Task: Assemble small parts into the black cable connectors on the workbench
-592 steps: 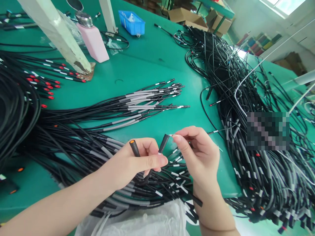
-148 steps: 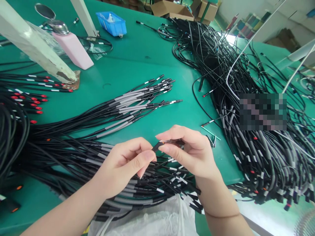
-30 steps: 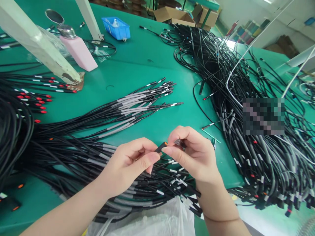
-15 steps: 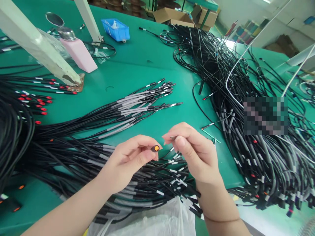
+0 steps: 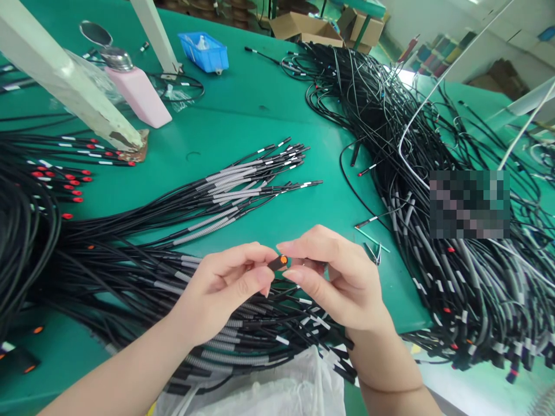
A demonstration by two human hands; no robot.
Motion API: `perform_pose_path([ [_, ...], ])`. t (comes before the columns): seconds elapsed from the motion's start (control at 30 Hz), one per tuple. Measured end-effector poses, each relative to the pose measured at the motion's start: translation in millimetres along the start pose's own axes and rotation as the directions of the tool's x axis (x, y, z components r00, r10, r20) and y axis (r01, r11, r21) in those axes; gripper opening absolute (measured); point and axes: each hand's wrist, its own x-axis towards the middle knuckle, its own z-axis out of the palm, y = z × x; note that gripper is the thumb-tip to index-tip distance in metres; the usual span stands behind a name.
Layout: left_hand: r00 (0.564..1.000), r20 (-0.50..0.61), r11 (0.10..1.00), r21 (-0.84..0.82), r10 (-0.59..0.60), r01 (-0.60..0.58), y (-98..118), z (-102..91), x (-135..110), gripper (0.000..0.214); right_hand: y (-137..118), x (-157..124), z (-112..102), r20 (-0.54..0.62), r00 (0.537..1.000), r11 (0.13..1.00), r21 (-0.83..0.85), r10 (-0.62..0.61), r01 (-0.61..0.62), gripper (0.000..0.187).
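One black connector [image 5: 277, 264] is being pinched by the left hand [image 5: 232, 283] near the front edge of the table [image 5: 243, 121]; the right hand [image 5: 344, 280] is bracketing its tip, grip indeterminable.

The orange-tipped connector [image 5: 276, 264] looks like matt black plastic. The tabletop [image 5: 243, 121] is smooth, green, faintly glossy. Near its far edge sits a shiny blue plastic tray [image 5: 203, 56]. The pink bottle [image 5: 139, 97] looks smooth and satiny under a polished metal cap [image 5: 117, 59]. At the near edge, the white sheeting [image 5: 277, 384] is thin and wrinkled.
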Motion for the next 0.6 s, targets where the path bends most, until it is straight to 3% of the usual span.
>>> perform_pose_path([
  [0.4, 0.999, 0.034, 0.981, 0.196, -0.016, 0.009, 3.0, -2.2, 2.1, 0.019, 0.1, -2.1, -0.9, 0.021, 1.0, 0.994, -0.109, 0.008, -0.005, 0.02],
  [0.6, 0.997, 0.059, 0.988, 0.153, -0.044, 0.035, 4.4, -1.4, 0.4, 0.024, 1.2, -1.1, 0.8, 0.03, 0.999, 0.996, -0.079, 0.034, -0.032, 0.02],
])
